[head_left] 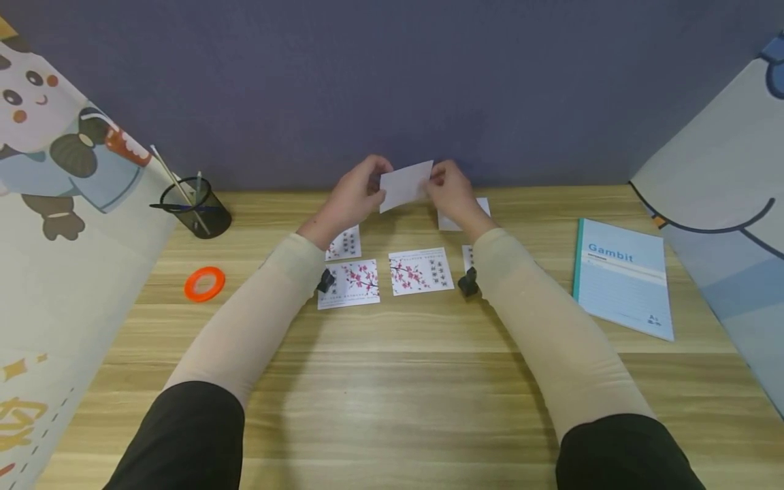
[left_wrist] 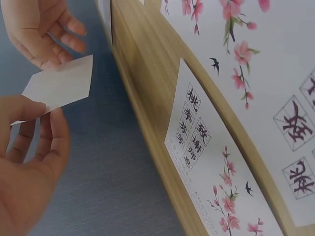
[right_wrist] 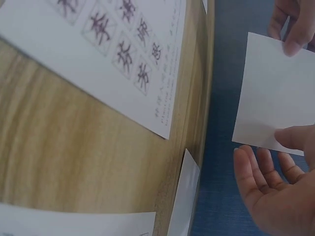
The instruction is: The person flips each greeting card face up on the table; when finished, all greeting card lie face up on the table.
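Both hands hold one blank-faced white card (head_left: 405,185) above the back edge of the table. My left hand (head_left: 356,194) pinches one end, its thumb (left_wrist: 30,107) lying on the card in the left wrist view. At the other end my right hand (head_left: 454,197) grips the edge, its thumb (right_wrist: 295,137) over the face. Below lie white cards printed with pink blossoms and Chinese characters: a front left card (head_left: 352,284), a front middle card (head_left: 420,271) and a back left card (head_left: 344,243). The right arm partly hides a card (head_left: 468,256) and a back right card (head_left: 450,223).
A black mesh pen cup (head_left: 205,212) with pens stands at the back left, and an orange tape roll (head_left: 205,284) lies in front of it. On the right is a light blue notebook (head_left: 625,279). A dark blue panel (head_left: 392,88) rises behind the wooden table (head_left: 392,395).
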Motion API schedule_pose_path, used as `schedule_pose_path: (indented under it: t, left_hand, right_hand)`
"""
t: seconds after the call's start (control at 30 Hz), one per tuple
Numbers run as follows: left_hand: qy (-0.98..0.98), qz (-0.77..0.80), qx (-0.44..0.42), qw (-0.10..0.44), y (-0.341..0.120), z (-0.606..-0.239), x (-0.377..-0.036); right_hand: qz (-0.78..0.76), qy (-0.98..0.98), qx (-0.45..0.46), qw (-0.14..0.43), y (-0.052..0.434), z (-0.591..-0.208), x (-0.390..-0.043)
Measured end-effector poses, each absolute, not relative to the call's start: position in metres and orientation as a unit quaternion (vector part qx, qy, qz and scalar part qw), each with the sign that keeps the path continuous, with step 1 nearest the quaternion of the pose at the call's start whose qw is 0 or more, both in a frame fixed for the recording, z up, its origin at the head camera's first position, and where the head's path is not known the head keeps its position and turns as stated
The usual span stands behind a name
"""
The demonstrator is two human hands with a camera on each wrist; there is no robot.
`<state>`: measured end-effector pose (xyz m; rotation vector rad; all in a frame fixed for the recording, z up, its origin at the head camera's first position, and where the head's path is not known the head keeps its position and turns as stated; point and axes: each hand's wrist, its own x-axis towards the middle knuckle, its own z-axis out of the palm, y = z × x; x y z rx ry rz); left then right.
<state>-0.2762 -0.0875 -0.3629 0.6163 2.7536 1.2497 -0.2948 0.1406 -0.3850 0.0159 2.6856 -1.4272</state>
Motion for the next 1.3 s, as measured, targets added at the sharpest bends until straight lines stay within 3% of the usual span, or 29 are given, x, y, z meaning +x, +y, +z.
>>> schedule_pose_path:
  t: [0.33,0.5,0.77,1.07,1.3]
  left_hand:
    - [0.912,0.338,0.229,-0.035,-0.084,-0.361,-0.273]
    - [0.908,0.32,0.26,-0.071,-0.082,-0.361,-0.271]
    - [0.904,0.287,0.296,-0.11,-0.081,-0.362,-0.269]
    - [0.9,0.29,0.305,-0.116,-0.08,-0.36,-0.267]
    - [0.897,0.288,0.314,-0.121,-0.083,-0.363,-0.268]
  right_hand:
    - [-0.508,0.861,0.003,-0.025,0.141,-0.385,-0.294]
    - [-0.547,0.836,0.015,-0.035,0.14,-0.386,-0.295]
    - [-0.644,0.765,0.032,0.005,0.138,-0.382,-0.295]
    - [-0.759,0.642,0.036,0.103,0.138,-0.376,-0.294]
    - [-0.8,0.58,0.055,0.145,0.142,-0.373,-0.296]
